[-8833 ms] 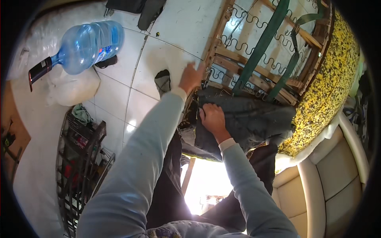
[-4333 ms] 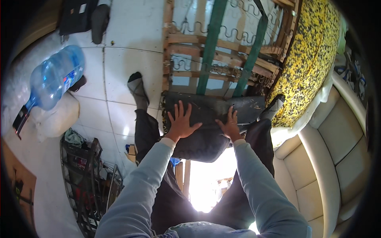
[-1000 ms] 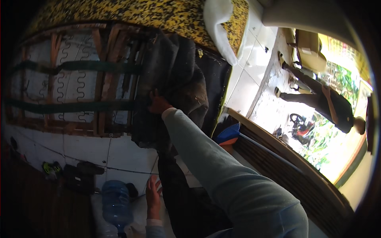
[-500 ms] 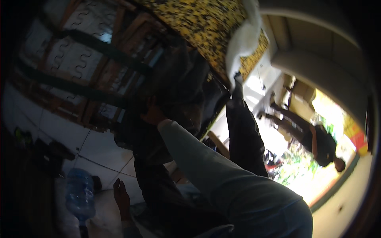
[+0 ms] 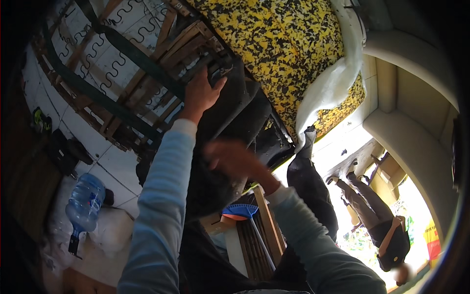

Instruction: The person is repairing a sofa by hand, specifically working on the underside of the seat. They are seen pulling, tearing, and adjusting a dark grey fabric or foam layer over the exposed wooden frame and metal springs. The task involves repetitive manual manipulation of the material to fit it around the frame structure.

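Observation:
My left hand (image 5: 202,93) rests at the upper edge of a black fabric cover (image 5: 227,105), beside the bare wooden seat frame (image 5: 188,41). Its thumb stands apart from the fingers, and I see nothing held. Lower and to the right, my right hand (image 5: 235,159) is over the dark fabric, its fingers smeared by motion. The frame carries wavy metal springs (image 5: 115,63) and dark green webbing straps (image 5: 129,56). Against it lies a yellow and black speckled foam panel (image 5: 274,44), with white padding (image 5: 325,85) along its right edge.
A blue water bottle (image 5: 87,203) stands by white bags (image 5: 111,232) on the tiled floor at left. Below my hands are a blue dustpan (image 5: 240,210) and wooden slats (image 5: 252,247). Beige upholstered furniture (image 5: 411,132) is at right, and another person (image 5: 387,235) stands beyond.
My left hand has risen from near the bottle to the frame's edge. My right hand has moved right across the black fabric. The view has shifted and brightened.

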A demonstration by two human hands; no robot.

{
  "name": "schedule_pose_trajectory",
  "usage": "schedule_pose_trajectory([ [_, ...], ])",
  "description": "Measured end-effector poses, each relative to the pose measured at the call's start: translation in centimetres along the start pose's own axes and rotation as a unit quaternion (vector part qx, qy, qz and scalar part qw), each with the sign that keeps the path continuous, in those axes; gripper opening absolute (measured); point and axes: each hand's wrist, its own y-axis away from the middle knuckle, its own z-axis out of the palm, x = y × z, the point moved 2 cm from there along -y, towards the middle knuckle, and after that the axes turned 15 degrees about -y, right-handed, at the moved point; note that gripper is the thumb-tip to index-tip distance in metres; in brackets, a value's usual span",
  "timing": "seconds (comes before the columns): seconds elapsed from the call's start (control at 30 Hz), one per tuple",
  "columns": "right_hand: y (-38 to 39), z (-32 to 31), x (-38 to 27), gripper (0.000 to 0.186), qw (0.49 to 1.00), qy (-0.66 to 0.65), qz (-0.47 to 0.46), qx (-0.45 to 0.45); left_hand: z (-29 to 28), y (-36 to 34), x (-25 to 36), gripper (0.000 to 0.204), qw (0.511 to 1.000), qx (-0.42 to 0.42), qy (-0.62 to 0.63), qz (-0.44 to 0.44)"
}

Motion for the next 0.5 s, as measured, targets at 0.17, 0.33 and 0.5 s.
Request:
schedule_pose_trajectory([
  [0.17, -5.3, -16.6, -4.9, 0.033, 0.852, 0.237, -0.001, 0.467, 6.2, 5.6, 6.0, 0.084, 0.975, 0.104, -0.197, 0.018],
  [0.33, -14.8, -16.5, -4.3, 0.046, 0.841, 0.383, 0.229, 0.304, 6.5, 6.1, 7.1, 0.083, 0.978, 0.078, -0.195, -0.004],
  [0.5, -17.3, -15.8, -3.1, 0.045, 0.839, 0.389, 0.236, 0.298, 6.5, 6.0, 5.2, 0.079, 0.979, 0.107, -0.171, 0.029],
])
